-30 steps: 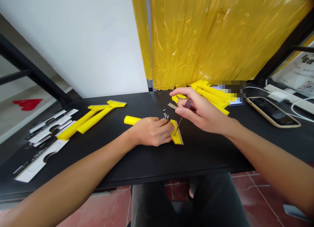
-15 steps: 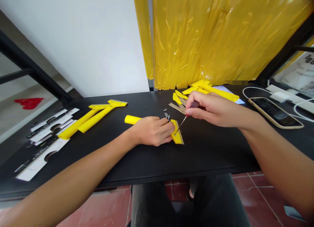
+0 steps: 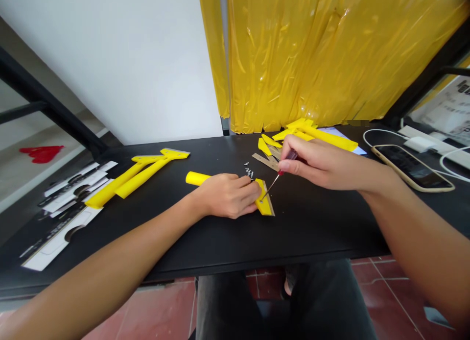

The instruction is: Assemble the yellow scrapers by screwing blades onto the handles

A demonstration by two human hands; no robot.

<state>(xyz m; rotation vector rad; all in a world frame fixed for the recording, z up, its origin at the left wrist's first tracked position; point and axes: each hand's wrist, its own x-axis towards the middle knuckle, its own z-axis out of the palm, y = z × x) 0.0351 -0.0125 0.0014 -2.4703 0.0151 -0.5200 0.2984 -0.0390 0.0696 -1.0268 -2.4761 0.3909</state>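
On the black table lies a yellow scraper [image 3: 265,208], its handle end sticking out to the left and its blade edge facing right. My left hand [image 3: 233,195] is closed around it near the head and covers its middle. In my right hand [image 3: 299,158] is a screwdriver [image 3: 272,184] with a dark red handle, held slanted. Its tip meets the scraper head at a screw near the lower part. Loose small screws [image 3: 248,171] lie just behind my left hand. Flat blades [image 3: 265,160] and yellow head pieces [image 3: 263,146] lie beyond the screwdriver.
Two yellow scrapers [image 3: 141,177] lie at the left, partly over white-and-black cardboard sleeves [image 3: 60,239]. More yellow handles [image 3: 332,139] are piled at the back right. A phone [image 3: 411,168], white cables and a power strip [image 3: 448,154] occupy the right side. Yellow plastic sheeting [image 3: 312,56] hangs behind.
My right hand and the screwdriver handle have turned slightly, the tip staying on the scraper head. My left hand keeps its hold. The view has shifted a little.
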